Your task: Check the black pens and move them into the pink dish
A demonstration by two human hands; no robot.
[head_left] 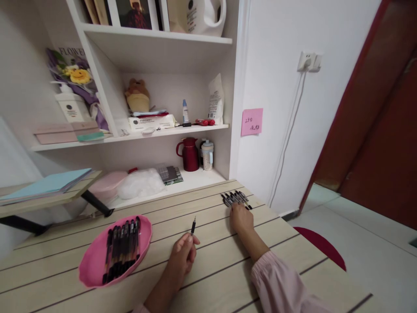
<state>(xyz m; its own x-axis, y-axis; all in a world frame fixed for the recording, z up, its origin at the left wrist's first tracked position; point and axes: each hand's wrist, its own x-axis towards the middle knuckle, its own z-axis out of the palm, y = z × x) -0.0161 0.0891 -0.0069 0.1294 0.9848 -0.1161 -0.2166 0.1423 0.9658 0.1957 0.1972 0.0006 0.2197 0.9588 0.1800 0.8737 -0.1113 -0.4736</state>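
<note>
My left hand is closed around an uncapped pen, its dark grip and pointed tip sticking up past my fingers. Farther right, my right hand reaches to a row of short black pen caps. Its fingers curl down at the near edge of the row, and the back of the hand hides whatever they hold. On the left side of the table, several black pens lie side by side in a pink scalloped dish.
A slatted-look wooden table spans the front. Behind it, white shelves hold a red jug and a light cup. A raised stand bears blue paper at left. A red round seat stands beyond the right edge.
</note>
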